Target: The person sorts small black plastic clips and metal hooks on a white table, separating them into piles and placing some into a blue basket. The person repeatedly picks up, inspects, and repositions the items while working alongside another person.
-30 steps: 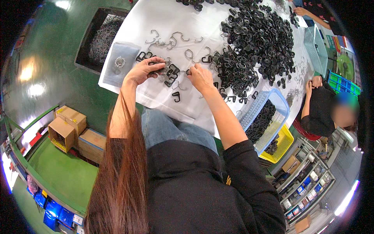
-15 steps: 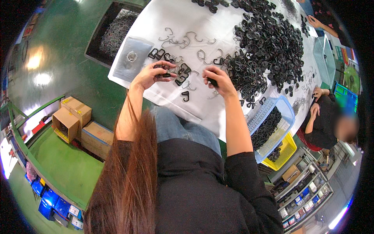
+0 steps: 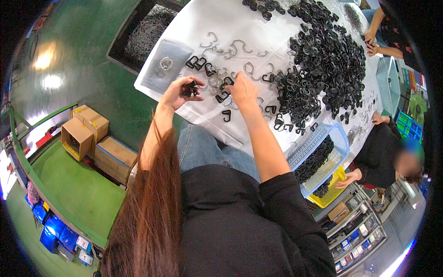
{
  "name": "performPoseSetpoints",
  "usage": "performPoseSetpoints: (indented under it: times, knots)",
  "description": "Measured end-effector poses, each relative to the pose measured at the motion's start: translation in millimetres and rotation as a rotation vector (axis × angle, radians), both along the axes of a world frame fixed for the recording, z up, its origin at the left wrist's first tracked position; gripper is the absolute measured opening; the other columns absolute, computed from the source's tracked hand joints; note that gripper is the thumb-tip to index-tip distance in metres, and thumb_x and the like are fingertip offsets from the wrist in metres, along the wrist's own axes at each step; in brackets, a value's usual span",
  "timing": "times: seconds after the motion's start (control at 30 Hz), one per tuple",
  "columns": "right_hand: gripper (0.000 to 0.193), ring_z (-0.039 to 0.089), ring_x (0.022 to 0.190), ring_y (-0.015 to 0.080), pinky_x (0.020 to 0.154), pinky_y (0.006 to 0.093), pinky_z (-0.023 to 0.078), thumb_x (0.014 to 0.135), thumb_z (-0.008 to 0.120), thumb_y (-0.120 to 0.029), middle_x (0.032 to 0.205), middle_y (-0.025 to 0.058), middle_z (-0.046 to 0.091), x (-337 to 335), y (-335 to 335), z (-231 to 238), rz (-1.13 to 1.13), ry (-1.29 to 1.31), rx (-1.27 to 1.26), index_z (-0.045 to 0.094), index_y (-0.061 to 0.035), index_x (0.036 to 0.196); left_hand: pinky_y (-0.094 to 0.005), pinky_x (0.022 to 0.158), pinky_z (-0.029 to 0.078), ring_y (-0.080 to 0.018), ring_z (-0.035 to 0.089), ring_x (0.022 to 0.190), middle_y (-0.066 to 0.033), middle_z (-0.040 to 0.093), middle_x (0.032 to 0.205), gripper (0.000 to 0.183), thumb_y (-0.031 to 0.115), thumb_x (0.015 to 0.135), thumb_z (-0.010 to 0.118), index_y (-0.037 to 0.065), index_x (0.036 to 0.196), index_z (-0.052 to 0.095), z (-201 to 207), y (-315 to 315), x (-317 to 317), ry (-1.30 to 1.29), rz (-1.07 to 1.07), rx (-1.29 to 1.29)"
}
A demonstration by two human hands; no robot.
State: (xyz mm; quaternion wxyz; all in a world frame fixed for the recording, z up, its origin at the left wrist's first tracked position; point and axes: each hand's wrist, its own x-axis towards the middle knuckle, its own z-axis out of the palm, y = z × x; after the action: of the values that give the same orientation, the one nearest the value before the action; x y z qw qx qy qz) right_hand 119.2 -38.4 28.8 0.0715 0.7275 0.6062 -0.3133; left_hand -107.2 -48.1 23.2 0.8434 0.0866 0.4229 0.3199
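My left hand (image 3: pixel 181 93) is curled around several small black hooks (image 3: pixel 191 88), beside the corner of a clear plastic sheet. To its right, my right hand (image 3: pixel 243 89) reaches down to the white-covered table (image 3: pixel 203 114), fingers bent together at a small group of black hooks (image 3: pixel 223 96). What its fingertips grip is hidden by the hand. More black hooks (image 3: pixel 197 63) lie beyond my left hand, and a single black hook (image 3: pixel 226 115) lies nearer to me. Bare wire hooks (image 3: pixel 238 46) are scattered past both hands.
A large heap of black parts (image 3: pixel 323 64) covers the table's right side. Blue (image 3: pixel 340 138) and yellow (image 3: pixel 339 177) baskets stand at the near right. The plastic sheet (image 3: pixel 165 64) holds a wire ring. Co-workers' hands (image 3: pixel 372 42) are at the right edge. Cardboard boxes (image 3: pixel 115 157) stand left.
My right hand has moved left and forward to the black hooks; more loose hooks lie where it was. My left hand has turned slightly. The seated co-worker's hands have moved apart, one to the yellow basket.
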Motion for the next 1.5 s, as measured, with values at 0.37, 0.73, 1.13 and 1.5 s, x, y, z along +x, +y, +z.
performPoseSetpoints:
  times: [0.37, 0.73, 1.13, 1.5]
  knots:
    - [0.027, 0.058, 0.066, 0.0152, 0.05, 0.0255, 0.039, 0.079, 0.067, -0.03, 0.076, 0.0033, 0.062, 94, -34, 18, -0.55, 1.036, -0.333, 0.061, -0.0071, 0.09, -0.0426, 0.066, 0.047, -0.0346, 0.062, 0.075, -0.0143, 0.065, 0.077, 0.029, 0.03, 0.076, 0.067, 0.007, 0.091, 0.058, -25, 25, 40, 1.573, -0.283, 0.638]
    - [0.024, 0.055, 0.053, 0.0141, 0.046, 0.0269, 0.042, 0.088, 0.056, -0.03, 0.063, 0.0037, 0.058, -27, 66, -9, -0.058, 0.839, -0.163, 0.058, -0.0065, 0.093, -0.042, 0.058, 0.044, -0.0331, 0.06, 0.064, -0.0124, 0.062, 0.069, 0.033, 0.03, 0.076, 0.068, 0.008, 0.096, 0.055, -35, 16, 48, 1.51, -0.135, 0.676]
    - [0.022, 0.064, 0.076, 0.0324, 0.063, 0.0428, 0.049, 0.084, 0.054, -0.02, 0.078, 0.0152, 0.065, -84, 103, -28, 0.784, -0.002, 0.16, 0.047, -0.0087, 0.102, -0.0234, 0.058, 0.046, -0.0128, 0.059, 0.077, -0.0066, 0.06, 0.103, 0.011, 0.015, 0.086, 0.058, 0.009, 0.095, 0.055, -6, -29, -26, 0.07, 0.091, 0.24]
    - [0.028, 0.05, 0.048, 0.0097, 0.039, 0.0229, 0.032, 0.08, 0.064, -0.024, 0.064, 0.003, 0.056, 92, 16, 7, -0.391, 0.875, -0.27, 0.053, -0.0023, 0.091, -0.0367, 0.057, 0.047, -0.0256, 0.063, 0.065, -0.0102, 0.064, 0.07, 0.03, 0.034, 0.075, 0.069, 0.007, 0.082, 0.058, -22, 26, 38, 1.221, -0.348, 0.6]
